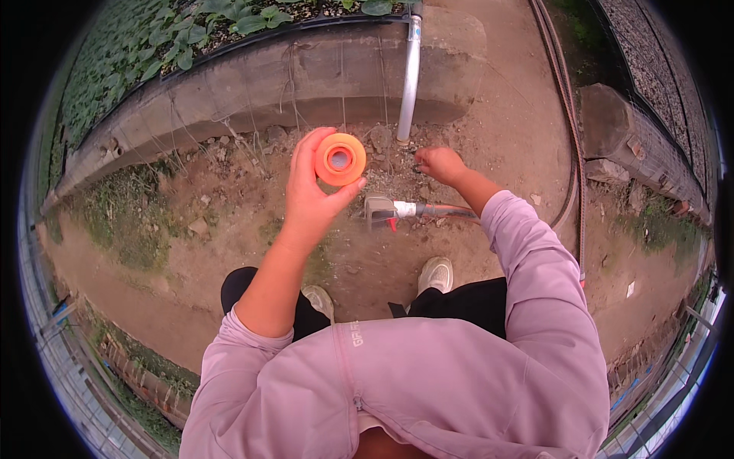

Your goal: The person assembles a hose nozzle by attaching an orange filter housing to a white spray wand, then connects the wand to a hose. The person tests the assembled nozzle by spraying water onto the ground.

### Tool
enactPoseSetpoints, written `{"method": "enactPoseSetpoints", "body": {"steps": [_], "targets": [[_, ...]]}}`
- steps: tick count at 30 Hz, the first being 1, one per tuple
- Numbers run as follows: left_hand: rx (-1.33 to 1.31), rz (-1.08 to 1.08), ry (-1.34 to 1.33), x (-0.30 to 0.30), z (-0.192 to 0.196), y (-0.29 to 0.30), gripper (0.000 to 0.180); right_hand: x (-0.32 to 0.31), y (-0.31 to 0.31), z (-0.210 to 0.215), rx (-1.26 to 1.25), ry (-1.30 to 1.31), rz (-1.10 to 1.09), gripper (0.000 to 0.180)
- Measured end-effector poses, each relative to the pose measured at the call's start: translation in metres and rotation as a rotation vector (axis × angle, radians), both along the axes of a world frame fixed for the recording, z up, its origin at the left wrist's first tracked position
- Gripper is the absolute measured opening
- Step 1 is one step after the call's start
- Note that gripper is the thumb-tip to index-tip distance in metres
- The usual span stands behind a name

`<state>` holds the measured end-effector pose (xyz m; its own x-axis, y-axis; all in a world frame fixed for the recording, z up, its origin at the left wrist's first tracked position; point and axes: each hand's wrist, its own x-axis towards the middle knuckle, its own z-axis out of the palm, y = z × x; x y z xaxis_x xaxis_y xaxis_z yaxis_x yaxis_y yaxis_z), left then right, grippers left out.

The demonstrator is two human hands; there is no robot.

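My left hand [310,195] is raised in front of me and grips an orange roll of tape [340,158] with a grey core, its round face turned toward me. My right hand [440,163] is closed, reaching down near the foot of a grey upright pipe [410,76]; whether its fingers pinch something small I cannot tell. On the dirt between my hands lies a metal valve fitting [380,209] with a red handle, joined through a white wrapped section to a dark hose [447,210].
A low concrete wall [252,84] curves across the back, with green plants [153,38] behind it. Hoses [569,122] run along the ground at the right beside a stone block [612,122]. My shoes [436,274] stand on bare dirt.
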<state>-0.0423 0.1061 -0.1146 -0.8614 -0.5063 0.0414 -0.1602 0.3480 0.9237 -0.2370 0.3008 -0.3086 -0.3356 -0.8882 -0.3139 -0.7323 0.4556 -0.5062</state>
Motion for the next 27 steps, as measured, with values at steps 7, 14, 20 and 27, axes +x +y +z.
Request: {"method": "enactPoseSetpoints", "body": {"steps": [7, 14, 20, 27], "targets": [[-0.197, -0.009, 0.100, 0.002, 0.004, -0.001, 0.070, 0.005, -0.011, -0.048, 0.033, 0.138, 0.238, 0.026], [-0.325, -0.035, 0.158, 0.003, 0.011, -0.004, 0.072, 0.002, -0.008, -0.065, 0.113, 0.178, 0.242, 0.024], [-0.126, 0.015, 0.308, 0.008, 0.003, -0.006, 0.075, 0.002, -0.004, -0.061, 0.066, 0.262, 0.264, 0.015], [-0.170, 0.023, 0.400, 0.014, 0.007, -0.011, 0.075, -0.001, -0.001, -0.071, 0.079, 0.264, 0.187, 0.017]]}}
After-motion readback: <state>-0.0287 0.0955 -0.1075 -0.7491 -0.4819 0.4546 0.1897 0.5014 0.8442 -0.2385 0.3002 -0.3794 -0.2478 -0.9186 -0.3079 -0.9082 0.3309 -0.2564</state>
